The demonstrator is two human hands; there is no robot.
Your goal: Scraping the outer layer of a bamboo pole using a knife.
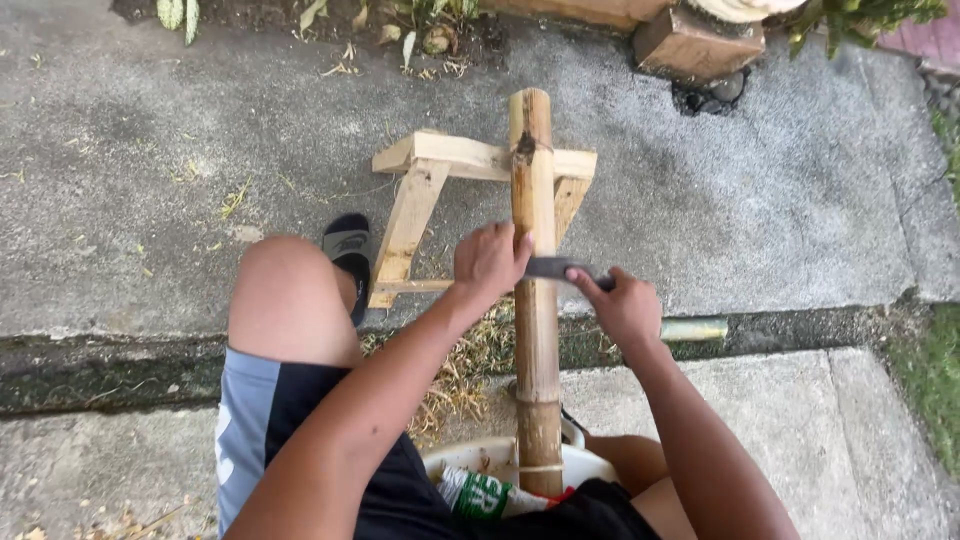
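Seen from above: a bamboo pole [534, 250] laid lengthwise over a small wooden trestle [450, 180] on a concrete pavement [150, 150], near end running down between the knees toward a white bucket [590, 465]. Left hand [488, 262] closed around one end of a dark blade [560, 268] set crosswise on the pole; right hand [625, 308] clamped on the other end, just right of the pole. Left foot in a dark slipper [348, 250] beside the trestle. Shavings [470, 365] scattered below. Short green bamboo piece [692, 329] lying near the right hand.
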